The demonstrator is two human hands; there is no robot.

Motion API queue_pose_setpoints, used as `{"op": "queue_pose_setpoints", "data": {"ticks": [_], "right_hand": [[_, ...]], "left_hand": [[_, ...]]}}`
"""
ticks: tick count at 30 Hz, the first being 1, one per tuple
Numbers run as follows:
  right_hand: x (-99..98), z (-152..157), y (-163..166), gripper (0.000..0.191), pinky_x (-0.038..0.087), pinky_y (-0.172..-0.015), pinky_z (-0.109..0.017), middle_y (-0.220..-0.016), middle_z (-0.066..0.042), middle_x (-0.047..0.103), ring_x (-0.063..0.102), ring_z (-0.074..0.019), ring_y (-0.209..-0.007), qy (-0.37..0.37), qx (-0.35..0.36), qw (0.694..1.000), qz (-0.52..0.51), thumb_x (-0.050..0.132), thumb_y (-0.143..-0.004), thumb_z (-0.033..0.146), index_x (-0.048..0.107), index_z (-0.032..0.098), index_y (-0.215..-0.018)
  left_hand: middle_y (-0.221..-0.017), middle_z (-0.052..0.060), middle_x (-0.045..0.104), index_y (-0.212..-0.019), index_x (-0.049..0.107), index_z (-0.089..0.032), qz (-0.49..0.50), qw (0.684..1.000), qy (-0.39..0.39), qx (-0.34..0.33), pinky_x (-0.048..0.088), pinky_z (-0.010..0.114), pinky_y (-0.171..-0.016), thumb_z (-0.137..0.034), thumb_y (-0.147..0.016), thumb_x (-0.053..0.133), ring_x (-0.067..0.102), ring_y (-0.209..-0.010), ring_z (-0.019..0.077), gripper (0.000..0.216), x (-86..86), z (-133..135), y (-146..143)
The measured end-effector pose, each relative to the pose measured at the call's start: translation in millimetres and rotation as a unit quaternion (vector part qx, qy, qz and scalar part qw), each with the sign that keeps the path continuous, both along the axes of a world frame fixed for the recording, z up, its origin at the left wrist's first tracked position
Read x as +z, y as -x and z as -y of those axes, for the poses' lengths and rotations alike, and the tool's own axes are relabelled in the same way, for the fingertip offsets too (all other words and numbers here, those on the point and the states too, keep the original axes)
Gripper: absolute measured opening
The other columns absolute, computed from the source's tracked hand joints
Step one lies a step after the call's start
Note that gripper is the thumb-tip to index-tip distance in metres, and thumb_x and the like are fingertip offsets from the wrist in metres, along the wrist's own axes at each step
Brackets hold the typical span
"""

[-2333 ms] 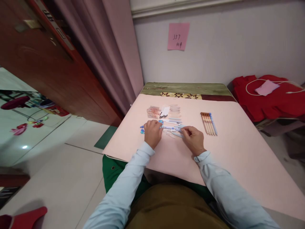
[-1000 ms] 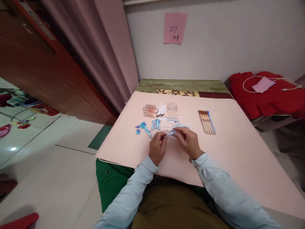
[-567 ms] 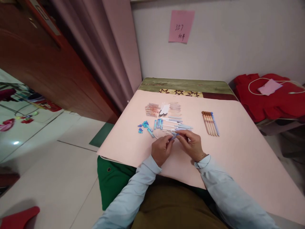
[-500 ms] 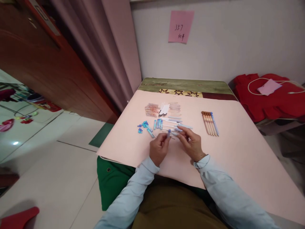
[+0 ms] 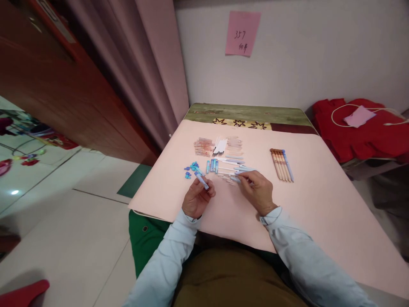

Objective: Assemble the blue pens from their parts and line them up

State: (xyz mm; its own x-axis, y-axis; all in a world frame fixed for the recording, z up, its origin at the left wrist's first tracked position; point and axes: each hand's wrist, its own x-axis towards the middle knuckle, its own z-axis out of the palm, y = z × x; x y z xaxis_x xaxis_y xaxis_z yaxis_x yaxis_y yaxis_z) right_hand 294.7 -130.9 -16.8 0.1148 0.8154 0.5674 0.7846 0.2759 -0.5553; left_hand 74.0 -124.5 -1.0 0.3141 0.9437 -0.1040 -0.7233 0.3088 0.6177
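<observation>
A short blue pen barrel is held between the thumb and fingers of my left hand, tilted above the table's near left part. My right hand pinches a slim light-blue pen part at its fingertips, low over the loose pieces. Small blue caps or clips are heaped beyond my left hand. Between the hands and farther back stand short blue barrels in a row. White refills and small clear bits lie close to my right fingertips.
Printed brownish barrels, black-tipped refills and clear tubes are grouped at the back. Assembled pens, several brown-topped and one blue, lie side by side to the right. A pink sheet covers the table.
My left hand has moved left and down, turning so the blue barrel shows. My right hand has shifted slightly, its fingertips now lower among the light-blue parts. The hands are farther apart.
</observation>
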Motion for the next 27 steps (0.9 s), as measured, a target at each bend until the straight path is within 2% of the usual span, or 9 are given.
{"op": "queue_pose_setpoints", "data": {"ticks": [5,9,12,14,19,23,27], "right_hand": [[0.0,0.7,0.0,0.015,0.043,-0.067,-0.027,-0.082,-0.002,0.071,0.061,-0.0148,-0.072,-0.020,-0.021,0.999,0.032,0.060,-0.091,0.030,0.073,0.022,-0.090],[1.3,7.0,17.9,0.017,0.040,-0.073,-0.028,-0.082,-0.004,0.071,0.061,-0.0166,-0.078,-0.049,0.017,0.991,0.125,0.057,-0.093,0.026,0.072,0.022,-0.089],[0.8,12.3,32.5,0.020,0.038,-0.072,-0.029,-0.077,-0.003,0.068,0.059,-0.0162,-0.075,-0.041,0.047,0.983,0.175,0.054,-0.095,0.026,0.072,0.022,-0.087],[-0.8,13.8,36.4,0.021,0.036,-0.070,-0.029,-0.076,-0.004,0.067,0.057,-0.0166,-0.075,-0.031,0.040,0.980,0.190,0.054,-0.095,0.027,0.072,0.022,-0.086],[-5.0,12.0,31.0,0.017,0.035,-0.069,-0.029,-0.079,-0.004,0.068,0.057,-0.0177,-0.076,0.003,-0.017,0.986,0.163,0.056,-0.092,0.028,0.072,0.021,-0.088],[-4.3,11.9,28.8,0.015,0.036,-0.069,-0.028,-0.078,-0.003,0.068,0.058,-0.0169,-0.075,0.012,-0.020,0.992,0.127,0.058,-0.090,0.026,0.072,0.022,-0.086],[-4.3,13.0,28.8,0.014,0.036,-0.067,-0.027,-0.078,-0.002,0.068,0.059,-0.0162,-0.074,0.004,-0.022,0.994,0.105,0.059,-0.089,0.026,0.072,0.022,-0.085]], "left_hand": [[-0.073,0.000,0.056,-0.088,0.062,-0.017,0.028,1.000,-0.005,0.011,0.036,0.023,-0.054,-0.025,-0.072,0.078,0.046,-0.057,0.0078,0.024,-0.5,-2.5,1.6],[-0.076,0.001,0.056,-0.093,0.064,-0.015,0.036,0.999,0.010,0.017,0.039,0.021,-0.054,-0.021,-0.072,0.077,0.046,-0.058,0.0065,0.025,-2.7,-6.3,1.6],[-0.080,0.001,0.058,-0.092,0.065,-0.015,0.067,0.997,0.028,0.040,0.043,0.018,-0.055,-0.018,-0.073,0.077,0.048,-0.060,0.0057,0.023,-3.7,-8.9,3.7],[-0.083,0.001,0.059,-0.091,0.065,-0.017,0.088,0.993,0.046,0.063,0.046,0.016,-0.056,-0.016,-0.077,0.074,0.050,-0.062,0.0053,0.017,-4.3,-9.7,6.6],[-0.085,0.001,0.060,-0.091,0.066,-0.018,0.124,0.984,0.076,0.103,0.049,0.014,-0.060,-0.014,-0.086,0.063,0.053,-0.066,0.0049,0.007,-4.6,-10.1,11.1],[-0.082,0.001,0.059,-0.089,0.066,-0.019,0.124,0.982,0.071,0.123,0.049,0.014,-0.059,-0.016,-0.088,0.062,0.051,-0.064,0.0050,0.005,-3.7,-10.7,11.7],[-0.081,0.001,0.060,-0.094,0.067,-0.017,0.087,0.991,0.059,0.087,0.048,0.014,-0.058,-0.016,-0.084,0.067,0.052,-0.064,0.0047,0.010,-3.5,-7.7,10.5]]}}
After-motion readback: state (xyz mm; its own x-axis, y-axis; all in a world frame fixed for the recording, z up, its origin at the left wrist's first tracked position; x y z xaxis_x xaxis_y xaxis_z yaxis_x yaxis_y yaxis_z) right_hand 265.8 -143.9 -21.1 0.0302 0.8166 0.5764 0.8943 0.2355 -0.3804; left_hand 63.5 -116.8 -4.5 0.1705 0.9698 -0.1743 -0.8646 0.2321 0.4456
